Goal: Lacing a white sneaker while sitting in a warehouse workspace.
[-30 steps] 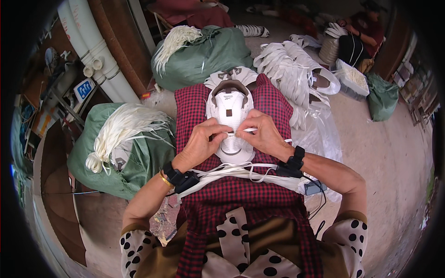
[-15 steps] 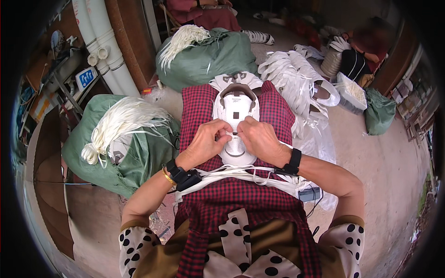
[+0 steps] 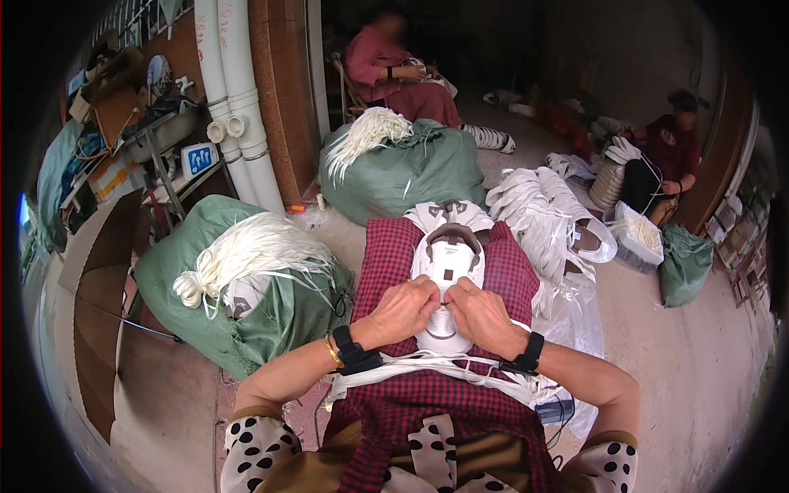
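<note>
A white shoe (image 3: 449,255) with a brown collar lining lies on my lap, its toe toward me. My left hand (image 3: 408,311) is closed in a pinch over the left side of its lacing area. From the right, my right hand (image 3: 483,316) pinches at the same area, its fingertips close to the left ones. What the fingertips hold is hidden behind the knuckles. A bundle of white shoelaces (image 3: 427,362) stretches across my lap below the toe. Beyond the shoe's heel, another white shoe (image 3: 436,214) shows in part on the red-and-black checked apron (image 3: 382,255).
Left of me stands a green sack (image 3: 193,267) topped with white laces (image 3: 259,251); another green sack (image 3: 411,177) is ahead. Stacked white shoes (image 3: 534,205) lie right, near a plastic tub (image 3: 633,238). Two people (image 3: 411,82) (image 3: 670,152) sit farther back.
The view has tilted up, so the scene sits lower and farther right. Both hands stay at the shoe's lacing area; the left fingers now show more as a closed fist-like pinch.
</note>
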`<state>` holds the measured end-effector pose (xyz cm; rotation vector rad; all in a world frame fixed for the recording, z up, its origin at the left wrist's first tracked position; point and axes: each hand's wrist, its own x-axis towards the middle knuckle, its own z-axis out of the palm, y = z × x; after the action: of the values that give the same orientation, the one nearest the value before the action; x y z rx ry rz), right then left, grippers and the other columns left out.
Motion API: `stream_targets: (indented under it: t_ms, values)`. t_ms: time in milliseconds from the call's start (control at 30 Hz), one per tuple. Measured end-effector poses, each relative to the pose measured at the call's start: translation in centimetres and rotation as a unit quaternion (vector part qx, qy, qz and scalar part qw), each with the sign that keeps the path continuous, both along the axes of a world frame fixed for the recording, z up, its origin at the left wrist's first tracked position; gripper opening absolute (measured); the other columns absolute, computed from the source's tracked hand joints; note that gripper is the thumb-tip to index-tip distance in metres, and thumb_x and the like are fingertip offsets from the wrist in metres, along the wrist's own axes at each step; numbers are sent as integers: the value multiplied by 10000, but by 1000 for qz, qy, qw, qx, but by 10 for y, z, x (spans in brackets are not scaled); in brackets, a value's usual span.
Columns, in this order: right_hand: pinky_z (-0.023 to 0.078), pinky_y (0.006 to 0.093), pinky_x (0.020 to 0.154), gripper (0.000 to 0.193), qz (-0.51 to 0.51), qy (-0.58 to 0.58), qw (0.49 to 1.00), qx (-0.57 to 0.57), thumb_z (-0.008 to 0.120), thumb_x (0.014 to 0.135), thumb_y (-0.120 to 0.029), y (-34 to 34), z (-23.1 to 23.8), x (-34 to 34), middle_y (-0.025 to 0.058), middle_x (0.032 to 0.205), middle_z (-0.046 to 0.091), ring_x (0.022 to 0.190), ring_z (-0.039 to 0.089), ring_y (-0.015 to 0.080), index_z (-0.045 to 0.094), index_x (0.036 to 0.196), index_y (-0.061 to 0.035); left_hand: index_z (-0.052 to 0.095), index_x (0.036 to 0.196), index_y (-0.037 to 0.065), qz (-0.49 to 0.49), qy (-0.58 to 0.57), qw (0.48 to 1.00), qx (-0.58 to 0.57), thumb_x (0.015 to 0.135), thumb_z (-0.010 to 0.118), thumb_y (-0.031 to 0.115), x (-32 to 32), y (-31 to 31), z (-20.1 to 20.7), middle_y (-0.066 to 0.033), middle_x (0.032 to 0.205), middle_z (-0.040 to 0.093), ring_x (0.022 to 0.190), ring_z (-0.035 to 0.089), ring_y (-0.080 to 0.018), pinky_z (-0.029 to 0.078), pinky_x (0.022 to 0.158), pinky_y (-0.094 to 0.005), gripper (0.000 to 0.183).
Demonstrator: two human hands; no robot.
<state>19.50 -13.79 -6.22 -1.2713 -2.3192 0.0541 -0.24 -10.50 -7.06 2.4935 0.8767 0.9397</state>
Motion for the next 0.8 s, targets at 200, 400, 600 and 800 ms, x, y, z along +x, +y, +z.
stream_targets:
  t_ms: [200,400,600,800]
  values:
    - [507,488,673,223,12,55,997,-52,664,844,-122,-14,8,22,191,915,648,803,649,396,553,1015,-32,619,803,-16,141,97,979,-107,759,612,25,-177,14,44,-203,753,635,766,634,-389,505,710,-433,61]
    - [500,464,655,169,42,99,993,-51,666,831,-144,-3,-1,38,192,835,670,779,653,389,642,906,5,614,839,-19,638,273,713,94,850,631,106,-456,23,134,-199,737,644,697,642,-333,514,667,-399,126]
    - [497,459,645,170,32,77,995,-57,675,827,-154,-2,-2,35,175,820,676,790,658,374,645,903,-5,611,1031,29,479,99,841,233,929,579,137,-341,49,118,-145,735,647,623,609,-319,506,624,-384,152]
    - [501,480,638,169,20,19,1000,-11,627,883,-194,-6,-2,39,157,817,656,781,657,365,625,892,-25,552,1022,-10,28,-13,1000,-6,815,712,55,-69,12,27,-120,894,602,828,637,-230,525,734,-339,270]
